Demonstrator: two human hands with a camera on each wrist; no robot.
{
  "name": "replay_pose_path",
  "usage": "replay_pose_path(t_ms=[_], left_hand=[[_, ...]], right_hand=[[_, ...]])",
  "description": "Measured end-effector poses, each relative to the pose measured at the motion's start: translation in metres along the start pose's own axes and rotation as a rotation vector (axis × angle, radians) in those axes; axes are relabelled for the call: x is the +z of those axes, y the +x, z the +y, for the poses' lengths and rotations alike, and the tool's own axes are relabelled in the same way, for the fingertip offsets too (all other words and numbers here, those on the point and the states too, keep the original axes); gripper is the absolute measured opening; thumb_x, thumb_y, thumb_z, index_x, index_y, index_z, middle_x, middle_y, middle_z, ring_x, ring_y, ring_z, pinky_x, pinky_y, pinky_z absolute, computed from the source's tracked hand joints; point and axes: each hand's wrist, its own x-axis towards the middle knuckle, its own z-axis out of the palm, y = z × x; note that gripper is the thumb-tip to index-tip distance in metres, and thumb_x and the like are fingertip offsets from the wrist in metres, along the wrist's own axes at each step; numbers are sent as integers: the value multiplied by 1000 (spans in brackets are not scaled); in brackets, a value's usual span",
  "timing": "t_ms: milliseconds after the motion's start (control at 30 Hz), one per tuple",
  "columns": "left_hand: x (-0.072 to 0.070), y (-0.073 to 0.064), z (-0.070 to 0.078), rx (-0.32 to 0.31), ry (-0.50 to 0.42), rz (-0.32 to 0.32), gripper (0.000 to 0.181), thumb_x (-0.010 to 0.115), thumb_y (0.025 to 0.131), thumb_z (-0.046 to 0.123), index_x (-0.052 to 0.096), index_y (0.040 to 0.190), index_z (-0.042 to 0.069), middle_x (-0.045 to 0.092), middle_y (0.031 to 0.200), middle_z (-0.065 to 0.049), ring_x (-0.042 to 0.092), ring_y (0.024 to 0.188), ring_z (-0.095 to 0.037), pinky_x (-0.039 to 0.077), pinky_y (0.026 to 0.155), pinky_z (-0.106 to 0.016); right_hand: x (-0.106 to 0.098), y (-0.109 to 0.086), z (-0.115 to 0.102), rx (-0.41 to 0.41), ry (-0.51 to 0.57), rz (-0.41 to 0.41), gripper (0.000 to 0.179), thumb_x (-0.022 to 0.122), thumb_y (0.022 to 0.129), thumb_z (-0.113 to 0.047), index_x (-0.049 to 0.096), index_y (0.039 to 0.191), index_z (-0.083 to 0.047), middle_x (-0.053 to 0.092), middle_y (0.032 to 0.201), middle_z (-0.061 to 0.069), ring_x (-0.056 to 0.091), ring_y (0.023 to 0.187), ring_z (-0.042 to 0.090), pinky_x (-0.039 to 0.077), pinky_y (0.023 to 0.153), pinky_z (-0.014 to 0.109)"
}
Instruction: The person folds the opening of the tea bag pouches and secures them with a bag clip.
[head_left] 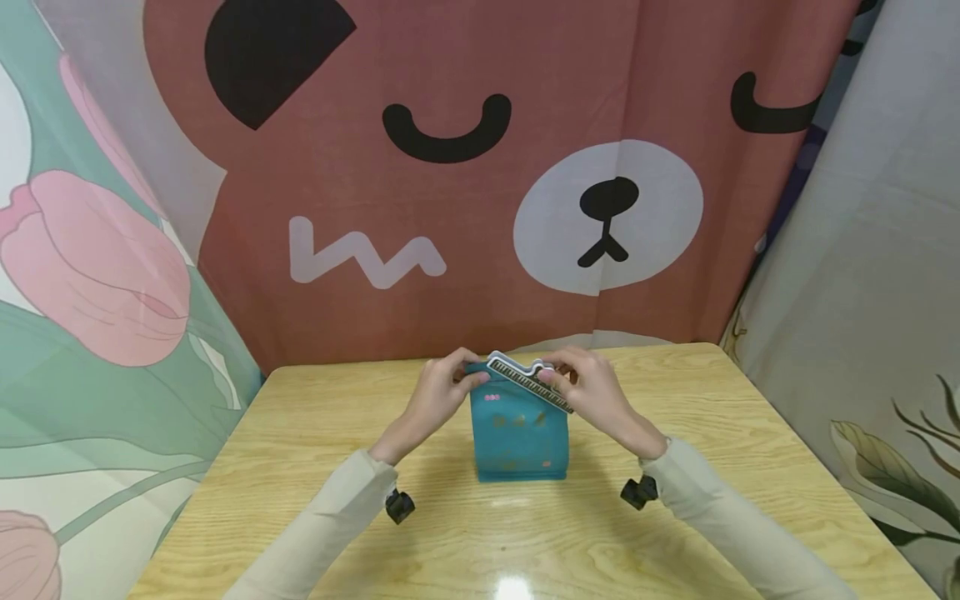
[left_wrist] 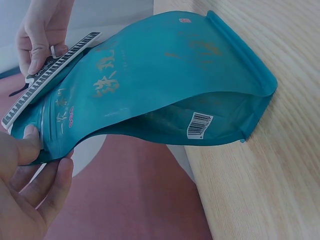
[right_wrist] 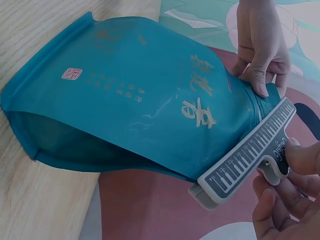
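Note:
A teal stand-up pouch [head_left: 520, 437] with gold lettering stands upright on the table. My left hand [head_left: 438, 392] pinches its top left corner between thumb and fingers, as the left wrist view also shows. A long bag clip [right_wrist: 250, 150] with a piano-key pattern lies slantwise across the pouch's top right part. My right hand [head_left: 596, 396] pinches the clip's handle, thumb on the near side and fingers behind. In the right wrist view the clip's jaws straddle the pouch edge; whether they press fully on it I cannot tell.
The pouch rests on a light wooden table [head_left: 337, 500], whose back edge lies just behind it. A curtain with a bear face [head_left: 465, 317] hangs behind, and patterned cloths [head_left: 97, 400] hang at both sides. Small black devices [head_left: 400, 506] sit at both wrists.

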Motion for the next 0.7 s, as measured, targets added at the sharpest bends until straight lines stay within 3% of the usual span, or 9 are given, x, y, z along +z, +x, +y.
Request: replay_pose_path(t_ms=[233,700], left_hand=[[-1,-1,0,-12,1,-2,17,73,91,10,70,107,5,56,60,5,43,47,-6,34,47,-22],[-3,-3,-2,-7,5,2,17,73,91,12,71,107,4,65,69,-4,64,62,-9,48,55,-26]], right_hand=[[0,-1,3,-8,8,-8,20,74,90,-15,75,107,-4,68,93,2,53,68,11,47,60,28],[-3,-3,9,-40,50,8,21,75,89,-15,75,109,-8,70,95,0,56,69,12,49,60,28]])
